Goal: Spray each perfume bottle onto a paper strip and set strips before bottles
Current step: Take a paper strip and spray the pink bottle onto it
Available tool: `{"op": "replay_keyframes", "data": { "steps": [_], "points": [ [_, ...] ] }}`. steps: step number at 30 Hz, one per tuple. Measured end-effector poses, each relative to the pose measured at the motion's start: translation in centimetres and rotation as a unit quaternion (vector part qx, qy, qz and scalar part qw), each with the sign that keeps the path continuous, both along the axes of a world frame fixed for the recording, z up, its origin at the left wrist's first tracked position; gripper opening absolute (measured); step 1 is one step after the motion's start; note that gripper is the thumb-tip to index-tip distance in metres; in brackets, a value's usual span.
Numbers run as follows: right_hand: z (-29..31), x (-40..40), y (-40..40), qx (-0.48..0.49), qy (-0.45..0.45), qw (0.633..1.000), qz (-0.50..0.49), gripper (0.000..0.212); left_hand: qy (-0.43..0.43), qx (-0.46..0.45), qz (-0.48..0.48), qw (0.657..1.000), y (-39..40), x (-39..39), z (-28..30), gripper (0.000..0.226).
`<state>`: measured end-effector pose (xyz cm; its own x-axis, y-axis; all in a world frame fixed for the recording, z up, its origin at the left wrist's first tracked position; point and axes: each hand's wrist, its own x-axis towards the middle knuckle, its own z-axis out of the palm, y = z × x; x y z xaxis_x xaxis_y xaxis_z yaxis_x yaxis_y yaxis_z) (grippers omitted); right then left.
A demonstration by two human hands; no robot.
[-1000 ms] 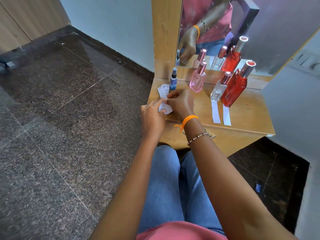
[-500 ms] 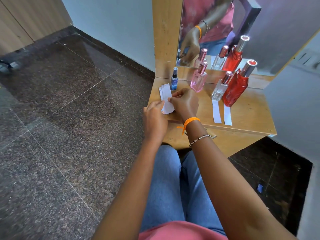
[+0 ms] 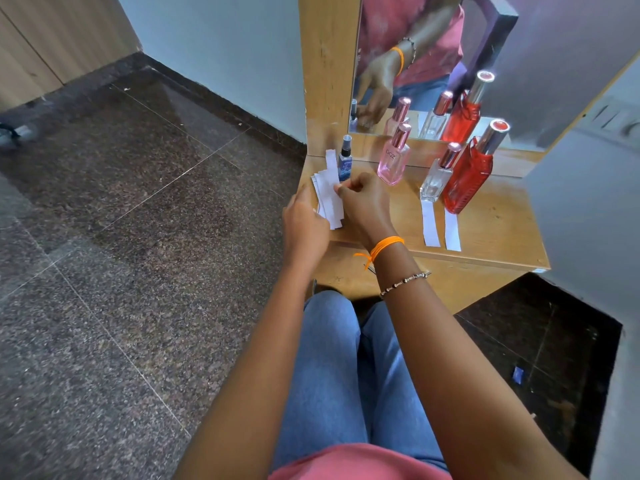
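My left hand [image 3: 306, 226] cups the bundle of paper strips [image 3: 329, 195] at the shelf's [image 3: 491, 230] left edge, w/ my right hand [image 3: 363, 202] pinching 1 strip off the top btwn thumb and fingers. 4 bottles stand behind: small blue bottle [image 3: 345, 159], pink bottle [image 3: 394, 157], clear bottle [image 3: 438, 176], red bottle [image 3: 471, 171]. 2 strips lie flat already, 1 before the clear bottle [image 3: 430, 223], 1 before the red [image 3: 452, 232].

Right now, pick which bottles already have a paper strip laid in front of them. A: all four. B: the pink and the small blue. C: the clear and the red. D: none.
C: two strips lie flat before the clear bottle and the red bottle; none before the pink bottle or the blue bottle.
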<state>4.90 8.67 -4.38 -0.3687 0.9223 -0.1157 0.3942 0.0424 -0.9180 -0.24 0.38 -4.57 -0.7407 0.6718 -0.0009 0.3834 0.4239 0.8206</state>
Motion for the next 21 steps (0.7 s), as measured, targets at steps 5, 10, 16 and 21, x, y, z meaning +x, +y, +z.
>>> {"op": "replay_keyframes", "data": {
  "steps": [5,10,16,21],
  "points": [
    [-0.4,-0.4,0.0,-0.039,0.031,0.999,0.009,0.027,-0.046,-0.034,-0.051,0.997,1.4,-1.7,-0.1,0.049],
    [-0.2,-0.7,0.3,-0.074,0.04,0.996,0.027,0.021,-0.095,-0.046,-0.057,0.993,1.5,-2.1,-0.3,0.046],
    [0.5,0.1,-0.1,-0.052,0.061,0.996,0.026,0.031,-0.073,-0.046,-0.059,0.995,1.5,-2.2,-0.5,0.05],
    [0.0,3.1,-0.2,-0.008,0.024,1.0,0.007,0.03,0.027,0.037,0.002,0.999,0.5,-0.5,0.4,0.052]
  ]
}}
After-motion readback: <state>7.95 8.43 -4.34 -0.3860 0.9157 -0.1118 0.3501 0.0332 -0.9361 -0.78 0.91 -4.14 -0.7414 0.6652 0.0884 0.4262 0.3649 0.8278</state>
